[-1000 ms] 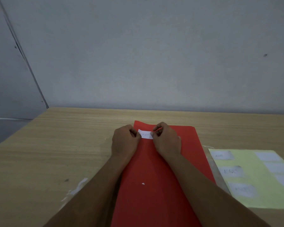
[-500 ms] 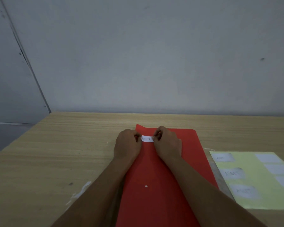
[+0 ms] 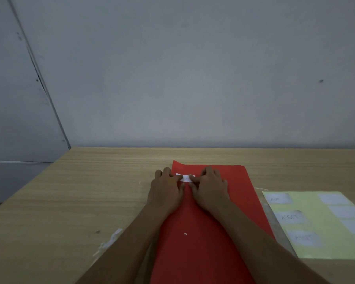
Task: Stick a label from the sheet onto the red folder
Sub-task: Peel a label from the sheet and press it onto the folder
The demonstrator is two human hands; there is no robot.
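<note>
The red folder (image 3: 223,201) lies lengthwise on the wooden table in front of me. A small white label (image 3: 186,178) lies flat on the folder near its far left corner. My left hand (image 3: 166,191) rests flat at the label's left end, fingertips and thumb pressing on it. My right hand (image 3: 210,187) lies flat at the label's right end, its fingers spread on the folder and its thumb on the label. Both ends of the label are covered by my fingers. The yellow label sheet (image 3: 320,224) with several white labels lies to the right of the folder.
The wooden table (image 3: 80,201) runs up to a grey wall at the back. A white scrap (image 3: 111,239) lies on the table left of my left forearm. A tiny white speck (image 3: 185,234) sits on the folder's middle. A clear plastic sleeve edge (image 3: 275,226) shows under the sheet.
Both hands have gone from pinching the label's ends with curled fingers to lying flatter, fingers stretched out and pressing the label onto the folder. The view has tilted slightly.
</note>
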